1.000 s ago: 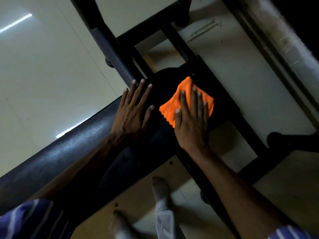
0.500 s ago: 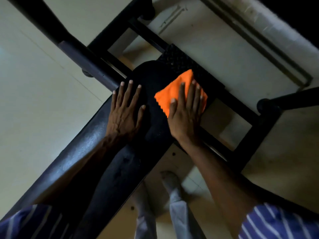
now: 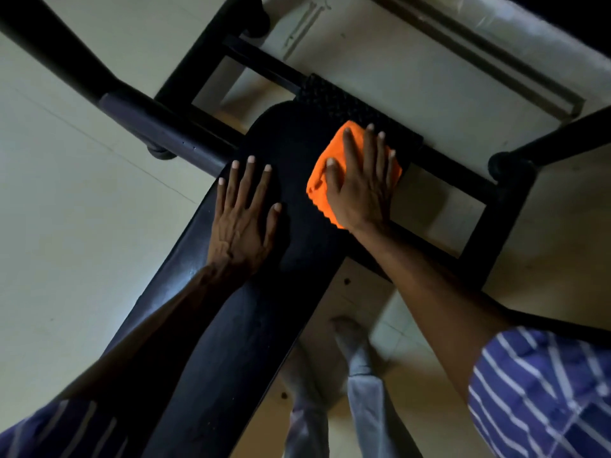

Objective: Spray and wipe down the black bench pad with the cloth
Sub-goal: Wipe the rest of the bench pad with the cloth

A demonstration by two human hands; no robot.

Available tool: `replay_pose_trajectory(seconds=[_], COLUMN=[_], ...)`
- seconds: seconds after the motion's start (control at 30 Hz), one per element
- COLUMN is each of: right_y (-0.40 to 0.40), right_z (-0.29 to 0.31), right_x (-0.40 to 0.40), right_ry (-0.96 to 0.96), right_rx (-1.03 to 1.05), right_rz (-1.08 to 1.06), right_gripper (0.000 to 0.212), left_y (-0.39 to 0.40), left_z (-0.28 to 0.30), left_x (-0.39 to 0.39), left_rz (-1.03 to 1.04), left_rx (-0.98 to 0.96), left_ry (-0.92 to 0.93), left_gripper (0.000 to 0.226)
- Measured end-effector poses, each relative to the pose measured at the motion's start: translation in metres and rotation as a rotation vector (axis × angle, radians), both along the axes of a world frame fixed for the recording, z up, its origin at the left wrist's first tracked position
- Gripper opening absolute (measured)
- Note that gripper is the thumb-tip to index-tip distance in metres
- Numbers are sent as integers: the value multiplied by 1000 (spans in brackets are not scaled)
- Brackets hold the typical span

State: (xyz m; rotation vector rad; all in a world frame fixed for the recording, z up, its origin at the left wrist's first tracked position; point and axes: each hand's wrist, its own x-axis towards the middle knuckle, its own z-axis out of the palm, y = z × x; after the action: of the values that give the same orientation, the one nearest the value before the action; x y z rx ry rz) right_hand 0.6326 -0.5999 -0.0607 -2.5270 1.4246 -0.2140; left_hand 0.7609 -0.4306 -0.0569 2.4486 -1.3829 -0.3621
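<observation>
A person's right hand [image 3: 360, 180] presses an orange cloth [image 3: 325, 170] flat against the far right edge of the black pad [image 3: 291, 246], fingers slightly spread over it. The left hand [image 3: 243, 216] lies palm-down on the pad just beside it, fingers apart, holding nothing.
</observation>
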Motion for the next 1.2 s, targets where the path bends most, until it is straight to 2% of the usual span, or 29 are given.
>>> replay_pose_trajectory(seconds=[0.13,0.27,0.37,0.43,0.53,0.63,0.73,0.87,0.93,1.07,1.1,1.2], right_y=[39,99,72,38,20,67,100,47,29,79,98,130], right_z=[-8,-11,-9,-6,-7,-11,-15,-14,-12,-6,-7,-15], right_x=[-2,-51,-68,-59,-40,-37,-65,-77,-64,-42,-46,-71], right_ry=[-78,-62,-34,-22,-29,-93,-77,-19,-15,-77,-86,-73], right_rx=[-115,-77,-30,-68,-110,-104,-94,-158,-168,-100,-90,-80], right_rz=[-49,211,413,499,415,248,472,831,791,440,453,703], right_gripper=[54,58,59,58,56,56,59,59,58,57,57,58], left_y=[18,30,39,45,55,70,82,102,111,118,118,121], left_z=[-1,5,4,2,-2,-3,0,-2,-6,-12,-12,-12], left_x=[-4,-11,-19,-25,-30,-31,-31,-34,-37,-38,-38,-42], left_rz=[-2,31,56,76,111,144,161,162,159,170,176,193], left_rx=[1,34,23,7,0,7,32,68,92,106,101,75], left_ry=[4,15,24,19,13,0,-4,-23,-40,-72,-74,-66], left_gripper=[61,61,61,61,61,61,61,63,63,62,62,61])
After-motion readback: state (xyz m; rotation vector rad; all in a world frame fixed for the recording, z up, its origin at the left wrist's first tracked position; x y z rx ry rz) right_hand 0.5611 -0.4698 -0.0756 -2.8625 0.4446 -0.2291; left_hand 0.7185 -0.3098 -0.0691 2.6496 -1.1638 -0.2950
